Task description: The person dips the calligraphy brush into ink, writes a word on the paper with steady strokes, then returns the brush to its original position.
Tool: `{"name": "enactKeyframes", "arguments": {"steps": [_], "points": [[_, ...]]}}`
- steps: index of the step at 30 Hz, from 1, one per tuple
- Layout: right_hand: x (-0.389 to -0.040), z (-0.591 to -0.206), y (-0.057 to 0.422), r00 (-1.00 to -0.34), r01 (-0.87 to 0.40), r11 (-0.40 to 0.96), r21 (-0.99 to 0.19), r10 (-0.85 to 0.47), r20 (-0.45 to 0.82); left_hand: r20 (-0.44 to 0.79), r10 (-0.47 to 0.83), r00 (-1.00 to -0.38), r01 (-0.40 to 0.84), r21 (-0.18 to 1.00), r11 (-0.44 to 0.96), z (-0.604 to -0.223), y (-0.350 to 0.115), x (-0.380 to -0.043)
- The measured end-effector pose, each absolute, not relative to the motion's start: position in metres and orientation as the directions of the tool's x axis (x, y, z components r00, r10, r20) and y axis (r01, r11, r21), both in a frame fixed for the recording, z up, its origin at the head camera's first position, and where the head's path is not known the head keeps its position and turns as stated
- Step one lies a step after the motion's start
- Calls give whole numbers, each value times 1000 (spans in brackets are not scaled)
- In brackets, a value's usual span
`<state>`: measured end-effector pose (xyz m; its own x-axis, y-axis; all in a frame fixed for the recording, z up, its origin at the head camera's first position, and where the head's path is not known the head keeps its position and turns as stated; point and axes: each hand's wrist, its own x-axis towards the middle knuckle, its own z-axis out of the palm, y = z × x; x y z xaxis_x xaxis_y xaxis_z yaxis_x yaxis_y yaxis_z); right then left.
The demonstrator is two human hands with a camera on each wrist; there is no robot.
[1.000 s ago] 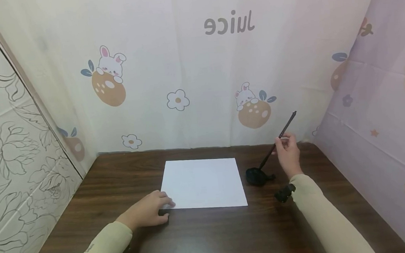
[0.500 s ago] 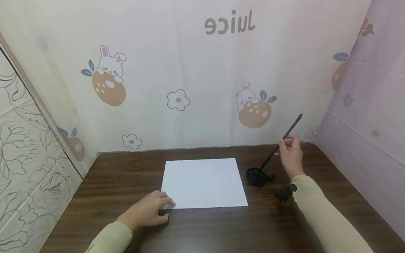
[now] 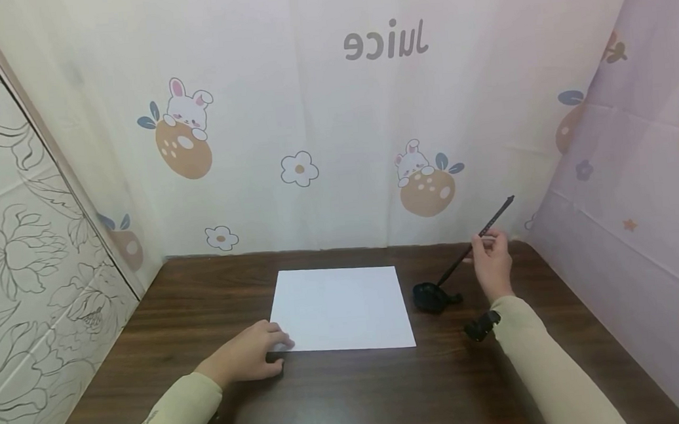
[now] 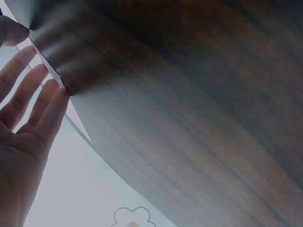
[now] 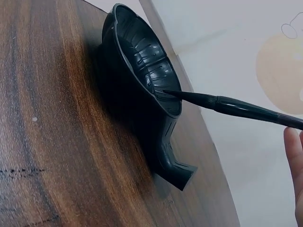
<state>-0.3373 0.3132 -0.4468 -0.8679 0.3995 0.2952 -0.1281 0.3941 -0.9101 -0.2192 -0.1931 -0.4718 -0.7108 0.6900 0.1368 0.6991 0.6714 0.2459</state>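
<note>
My right hand [image 3: 492, 264] pinches a dark writing brush [image 3: 466, 249] by its shaft, which slants up to the right. In the right wrist view the tip of the brush [image 5: 194, 98] reaches inside the rim of a black lotus-shaped ink dish [image 5: 111, 71] with a curved stem-like handle. That ink dish [image 3: 428, 298] stands to the right of a blank white sheet of paper [image 3: 340, 307]. My left hand [image 3: 249, 353] rests with its fingertips on the sheet's near left corner, fingers spread and relaxed; the left wrist view shows these fingers [image 4: 52, 113] along the paper's edge.
A dark wood-grain table [image 3: 341, 402] lies under everything. A printed curtain [image 3: 332, 107] rises behind its far edge, with more patterned cloth at both sides. A black device [image 3: 482, 325] is at the right wrist.
My right hand has shifted slightly right and nearer, tilting the brush lower to the right while its tip stays at the ink dish. My left hand and the paper stay put.
</note>
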Motion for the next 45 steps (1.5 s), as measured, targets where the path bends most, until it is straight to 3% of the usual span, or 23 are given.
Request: {"name": "enactKeyframes", "arguments": {"steps": [45], "points": [[-333,-435,325,-833,-193,415,-889,410,372,156,697,-700,710,257,656,-470,-193,-217]]}}
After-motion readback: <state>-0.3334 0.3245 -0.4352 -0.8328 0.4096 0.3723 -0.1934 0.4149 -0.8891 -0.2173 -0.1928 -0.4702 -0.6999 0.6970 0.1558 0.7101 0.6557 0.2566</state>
